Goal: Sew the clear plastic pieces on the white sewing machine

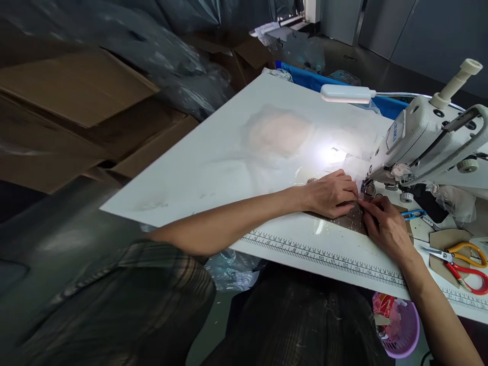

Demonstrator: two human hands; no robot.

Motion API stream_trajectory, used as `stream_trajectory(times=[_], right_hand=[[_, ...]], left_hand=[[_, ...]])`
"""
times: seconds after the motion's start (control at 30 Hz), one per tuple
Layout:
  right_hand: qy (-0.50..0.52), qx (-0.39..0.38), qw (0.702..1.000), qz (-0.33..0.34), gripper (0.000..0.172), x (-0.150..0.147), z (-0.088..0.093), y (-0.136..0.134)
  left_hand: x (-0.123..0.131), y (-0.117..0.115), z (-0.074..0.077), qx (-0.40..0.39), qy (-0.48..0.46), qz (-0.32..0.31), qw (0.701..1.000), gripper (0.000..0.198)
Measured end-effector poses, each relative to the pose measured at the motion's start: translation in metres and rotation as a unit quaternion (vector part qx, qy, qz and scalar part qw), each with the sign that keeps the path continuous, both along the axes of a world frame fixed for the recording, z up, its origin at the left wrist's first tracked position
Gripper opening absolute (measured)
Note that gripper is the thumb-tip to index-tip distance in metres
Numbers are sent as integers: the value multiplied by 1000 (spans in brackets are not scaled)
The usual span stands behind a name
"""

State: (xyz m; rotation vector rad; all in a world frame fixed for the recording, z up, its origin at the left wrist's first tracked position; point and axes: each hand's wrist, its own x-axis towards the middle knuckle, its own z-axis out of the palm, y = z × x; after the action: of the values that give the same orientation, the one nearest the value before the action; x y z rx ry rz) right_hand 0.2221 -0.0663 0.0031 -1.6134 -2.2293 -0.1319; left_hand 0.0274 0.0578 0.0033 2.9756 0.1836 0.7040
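Observation:
Both hands meet just left of the needle area of a white sewing machine (404, 142). My left hand (331, 194) has its fingers curled and pressed together, knuckles up, beside the presser foot (368, 188). The thumb and forefinger of my right hand (387, 223) pinch close to the left fingertips. What lies between the fingers is too small and too covered to make out. Whitish thin material (354, 165) shows behind the left knuckles. Under the hands is a brown flat patch (351, 221) with a clear, shiny covering.
Scissors (453, 256) with orange and red handles lie at the right, near a blue cutter (414, 214). A lit lamp (346, 93) hangs over the white table (213, 168). A printed ruler (320, 258) edges its front. Cardboard boxes (76, 91) stand left; a purple basket (406, 335) is below.

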Motion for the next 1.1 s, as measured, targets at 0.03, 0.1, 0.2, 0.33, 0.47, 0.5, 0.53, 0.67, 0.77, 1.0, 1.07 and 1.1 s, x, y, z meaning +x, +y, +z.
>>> stream_trajectory(times=[0.03, 0.1, 0.2, 0.33, 0.47, 0.5, 0.53, 0.67, 0.77, 1.0, 1.07, 1.1], right_hand=[[5, -4, 1000, -4, 33, 0, 0, 0], [17, -17, 1000, -10, 33, 1, -1, 0], [35, -31, 999, -14, 33, 1, -1, 1], [51, -34, 998, -6, 34, 3, -1, 1], [56, -43, 997, -1, 34, 4, 0, 1], [55, -45, 997, -2, 34, 4, 0, 0], [53, -47, 997, -2, 34, 4, 0, 0], [36, -53, 998, 0, 36, 4, 0, 0], [18, -46, 999, 0, 36, 4, 0, 0], [5, -34, 999, 9, 35, 4, 0, 1], [0, -30, 1000, 5, 35, 3, 0, 0], [-3, -29, 1000, 3, 35, 3, 1, 0]], left_hand=[[0, -1, 0, -2, 2, -12, 1000, 23], [0, -1, 0, 0, 2, -25, 1000, 22], [-1, 0, 1, 7, 2, -35, 999, 22], [-2, 0, 4, 22, 23, -38, 999, 22], [-2, 0, 4, 22, 40, -32, 998, 23], [-2, 0, 4, 22, 39, -33, 998, 24], [-2, 0, 4, 21, 37, -34, 999, 24], [-2, -1, 4, 36, 30, -34, 998, 25], [-1, -2, 4, 43, 22, -33, 998, 24], [0, -5, 6, 15, 24, -24, 999, 22], [0, -4, 7, 11, 21, -32, 999, 22], [0, -4, 7, 10, 21, -38, 999, 21]])
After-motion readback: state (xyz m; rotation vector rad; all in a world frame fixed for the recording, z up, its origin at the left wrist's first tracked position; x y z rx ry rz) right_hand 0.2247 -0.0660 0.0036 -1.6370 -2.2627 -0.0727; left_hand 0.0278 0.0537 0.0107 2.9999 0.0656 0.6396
